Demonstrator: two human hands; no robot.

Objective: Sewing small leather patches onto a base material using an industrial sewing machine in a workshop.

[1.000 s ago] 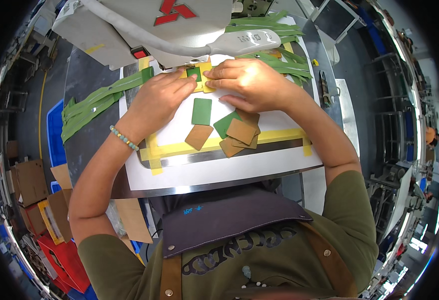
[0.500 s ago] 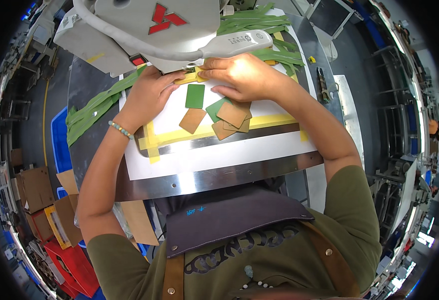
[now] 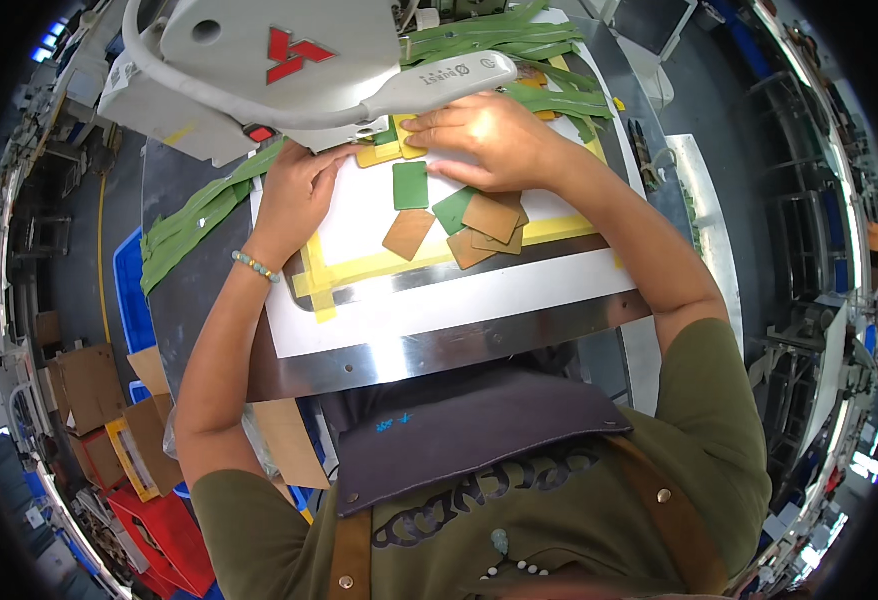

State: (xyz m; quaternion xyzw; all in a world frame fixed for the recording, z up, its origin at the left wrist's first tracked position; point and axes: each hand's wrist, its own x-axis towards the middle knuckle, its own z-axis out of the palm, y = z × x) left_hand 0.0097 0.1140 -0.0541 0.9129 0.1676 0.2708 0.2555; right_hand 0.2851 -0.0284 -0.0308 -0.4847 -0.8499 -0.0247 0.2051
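Beneath the sewing machine head (image 3: 329,105) lie two yellow pieces, a crosswise one (image 3: 378,155) and an upright one (image 3: 413,136). A small green patch (image 3: 386,134) shows beside them. My left hand (image 3: 299,190) reaches in with fingers extended and thumb apart, its fingertips at the left end of the crosswise piece; other fingers are hidden behind the machine. My right hand (image 3: 499,145) presses its fingers on the upright piece, thumb lower. Below lie a green card-like piece (image 3: 410,187), a tan piece (image 3: 408,234) and a pile of tan pieces (image 3: 492,218) partly covering another green piece (image 3: 452,210).
White paper with yellow tape (image 3: 379,265) covers the metal-edged table (image 3: 359,370). Green strips lie at the left (image 3: 194,220) and far right (image 3: 499,38). A lamp (image 3: 449,85) hangs low above my right hand. Boxes and blue bins (image 3: 133,290) stand at the lower left.
The view has shifted slightly. More of the upright yellow piece shows, and the green patch beside it has come into sight. Both hands stay at the yellow pieces; the loose pieces keep their layout.
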